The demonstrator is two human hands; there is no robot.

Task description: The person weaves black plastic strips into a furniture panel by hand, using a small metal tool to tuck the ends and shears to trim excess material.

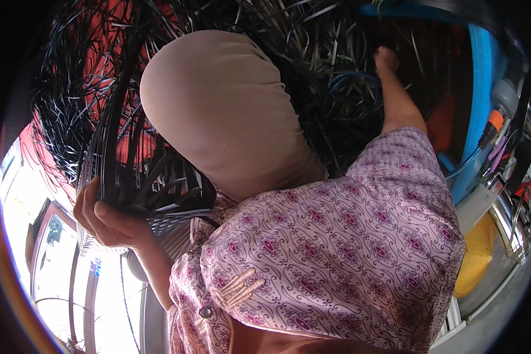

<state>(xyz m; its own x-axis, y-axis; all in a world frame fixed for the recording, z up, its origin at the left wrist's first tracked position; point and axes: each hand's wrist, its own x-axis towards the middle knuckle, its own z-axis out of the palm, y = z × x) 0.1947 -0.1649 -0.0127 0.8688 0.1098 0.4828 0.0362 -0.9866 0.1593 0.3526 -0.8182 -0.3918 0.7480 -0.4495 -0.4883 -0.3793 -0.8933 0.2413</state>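
Observation:
My left hand [109,221] is closed on the side of a partly woven basket [177,219]. The basket has a tight grey-and-black weave low down, with loose dark strips [119,106] standing up from it. My right arm, in a short patterned sleeve, stretches to the far right. At its end my right hand [387,59] is curled shut among the shadows over a heap of black plastic strips [301,35]. Whatever those fingers hold is too dark to make out.
Between my arms rises my bent knee [218,112] in beige cloth. Tangled black strips [65,118] lie over red material at the left. A blue edge [481,88] bounds the right side, near a tool with an orange collar [494,121] and a yellow object [475,256].

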